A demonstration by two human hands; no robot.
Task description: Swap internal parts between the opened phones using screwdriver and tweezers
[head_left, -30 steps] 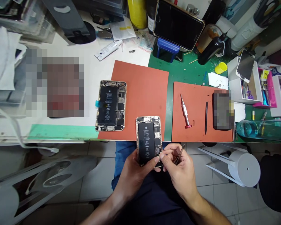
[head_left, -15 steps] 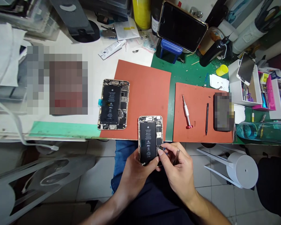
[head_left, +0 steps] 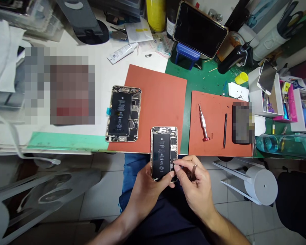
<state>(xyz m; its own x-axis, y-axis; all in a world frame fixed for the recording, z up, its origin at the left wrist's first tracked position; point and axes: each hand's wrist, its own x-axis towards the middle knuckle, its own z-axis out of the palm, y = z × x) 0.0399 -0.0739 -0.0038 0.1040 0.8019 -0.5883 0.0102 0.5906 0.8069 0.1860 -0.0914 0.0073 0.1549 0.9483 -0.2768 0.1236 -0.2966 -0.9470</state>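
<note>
My left hand [head_left: 146, 190] grips the lower end of an opened phone [head_left: 161, 149], its thumb across the bottom corner. The phone's black battery and circuit board face up. My right hand [head_left: 197, 185] is closed, with thumb and index fingertips pinched together at the phone's lower right side, touching small parts there; what lies between the fingertips is too small to make out. A slim metal tool, which looks like tweezers [head_left: 193, 171], is tucked between the curled fingers of that hand. A second opened phone [head_left: 120, 114] lies to the upper left on a reddish mat [head_left: 158, 102].
On another reddish mat [head_left: 214, 129] lie a screwdriver [head_left: 203, 122] and a black pry stick [head_left: 225, 131]. A phone [head_left: 200, 29] leans on a blue stand [head_left: 186, 54]. A glue tube [head_left: 122, 52], bottles and parts boxes line the back and right. A white stool [head_left: 261, 185] stands below.
My right index finger and thumb have shifted slightly downward along the phone's right edge. My left hand keeps its hold on the phone, and the view has moved a little.
</note>
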